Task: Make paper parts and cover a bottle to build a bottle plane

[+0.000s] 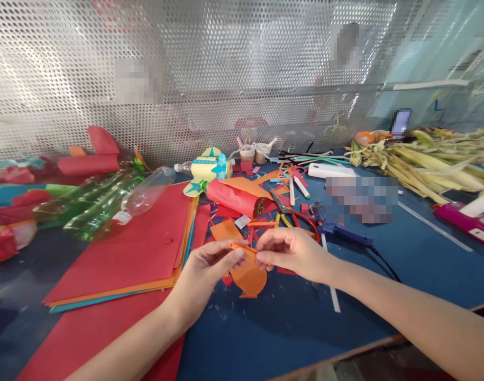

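Observation:
My left hand and my right hand pinch a narrow folded strip of orange paper between them, above the table. Below it lies a cut orange paper piece with a rounded outline. Just beyond my fingers are orange and red paper scraps and a plastic bottle wrapped in red paper, with orange paper on its upper side. Scissors with red handles lie open beyond my right hand, beside a blue glue gun.
At left are stacked coloured sheets, a clear bottle and green bottles. A decorated yellow bottle lies at the back. Corn husks, a white case and a magenta power strip are at right. A perforated metal screen stands behind.

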Motion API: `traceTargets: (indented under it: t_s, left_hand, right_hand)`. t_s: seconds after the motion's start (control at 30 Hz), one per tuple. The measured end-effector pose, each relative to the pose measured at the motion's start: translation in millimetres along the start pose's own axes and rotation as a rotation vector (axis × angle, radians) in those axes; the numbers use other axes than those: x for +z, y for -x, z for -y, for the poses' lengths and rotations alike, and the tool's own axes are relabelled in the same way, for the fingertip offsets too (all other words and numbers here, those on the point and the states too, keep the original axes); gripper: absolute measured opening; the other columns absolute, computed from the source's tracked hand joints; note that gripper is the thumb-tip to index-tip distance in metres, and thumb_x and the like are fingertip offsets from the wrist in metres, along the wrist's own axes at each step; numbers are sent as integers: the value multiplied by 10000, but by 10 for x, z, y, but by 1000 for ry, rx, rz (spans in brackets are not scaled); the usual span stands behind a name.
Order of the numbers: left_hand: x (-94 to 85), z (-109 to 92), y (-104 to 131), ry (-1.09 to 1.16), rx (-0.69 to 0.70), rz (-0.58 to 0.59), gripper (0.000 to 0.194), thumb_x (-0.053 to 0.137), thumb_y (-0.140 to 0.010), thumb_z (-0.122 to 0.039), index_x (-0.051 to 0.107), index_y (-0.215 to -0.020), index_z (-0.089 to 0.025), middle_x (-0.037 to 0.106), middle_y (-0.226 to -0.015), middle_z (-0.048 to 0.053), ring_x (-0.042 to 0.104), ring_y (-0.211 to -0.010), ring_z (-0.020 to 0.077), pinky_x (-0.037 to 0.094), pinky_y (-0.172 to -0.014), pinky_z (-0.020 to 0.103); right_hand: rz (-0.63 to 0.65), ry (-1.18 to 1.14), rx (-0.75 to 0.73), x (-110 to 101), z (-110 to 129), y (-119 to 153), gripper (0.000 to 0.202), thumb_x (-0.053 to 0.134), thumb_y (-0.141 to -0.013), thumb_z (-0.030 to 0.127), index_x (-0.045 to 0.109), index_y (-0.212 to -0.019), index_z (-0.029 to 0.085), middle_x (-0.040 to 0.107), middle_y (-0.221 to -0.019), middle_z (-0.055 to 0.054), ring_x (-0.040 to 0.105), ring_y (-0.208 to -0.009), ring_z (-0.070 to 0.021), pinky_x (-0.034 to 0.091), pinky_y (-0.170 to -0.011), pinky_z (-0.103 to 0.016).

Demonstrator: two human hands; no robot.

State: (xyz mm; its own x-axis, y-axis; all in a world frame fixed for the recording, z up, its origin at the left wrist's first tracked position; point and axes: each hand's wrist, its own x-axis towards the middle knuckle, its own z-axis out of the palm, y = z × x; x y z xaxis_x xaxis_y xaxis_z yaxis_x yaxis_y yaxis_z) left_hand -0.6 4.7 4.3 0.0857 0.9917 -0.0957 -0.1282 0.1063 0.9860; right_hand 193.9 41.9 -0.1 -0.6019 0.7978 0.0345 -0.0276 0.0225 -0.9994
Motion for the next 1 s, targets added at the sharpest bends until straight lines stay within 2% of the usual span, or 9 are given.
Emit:
traceTargets:
  t_s: [0.23, 0.4, 0.57, 0.67, 0.77, 0.87, 1.0]
  left_hand:
    - [-8, -69, 1, -141, 14, -25, 180, 766, -674, -309, 769, -829, -217, 756, -761, -15, 628, -693, 98, 503, -693, 165]
    - [-11, -78, 12, -115, -2, 17, 261, 748, -695, -321, 734, -933, -214, 764, -821, -1, 689, -787, 128, 523, -768, 198]
    - [5, -41, -7, -124, 4, 11, 192, 775, -658, -296, 699, -804, -197, 740, -778, -17, 686, -736, 111, 525, -701, 167]
    - [17, -20, -17, -146, 8, 19, 159, 742, -684, -290, 668, -785, -191, 722, -772, -18, 687, -751, 117, 534, -723, 183]
    - [17, 7, -19, -192, 73, 31, 132, 711, -691, -245, 641, -795, -203, 696, -794, -30, 682, -789, 118, 538, -737, 186]
    - [12, 33, -6, -322, 194, 52, 118, 654, -723, -200, 621, -834, -225, 680, -831, -35, 677, -818, 116, 536, -760, 191]
    - [6, 56, 10, -587, 301, 79, 100, 583, -786, -217, 615, -880, -230, 680, -865, -17, 675, -803, 128, 536, -741, 210]
  right_hand:
    - [7, 56, 9, 9, -29, -6, 106, 658, -810, 264, 595, -827, 180, 679, -743, -3, 642, -673, -117, 518, -665, -262]
    - [-88, 222, -57, -2, 44, -16, 80, 653, -781, 225, 587, -804, 186, 615, -756, 10, 594, -685, -112, 492, -663, -251]
    - [-87, 259, -81, -17, 72, -18, 103, 654, -766, 216, 556, -777, 190, 583, -777, 10, 575, -718, -117, 488, -688, -257]
    - [-65, 208, -59, -9, 46, -20, 113, 641, -779, 236, 535, -784, 194, 559, -786, 14, 567, -709, -114, 480, -685, -263]
    - [-15, 69, 19, 0, 14, -27, 160, 620, -807, 293, 484, -802, 208, 559, -763, 20, 589, -700, -124, 490, -680, -282]
    - [33, -30, 76, -9, -7, -32, 171, 591, -825, 303, 443, -824, 218, 575, -756, 19, 609, -708, -131, 504, -691, -297]
    - [27, 139, 35, -44, -21, -29, 165, 613, -775, 191, 461, -836, 216, 556, -848, 11, 600, -776, -129, 498, -719, -281]
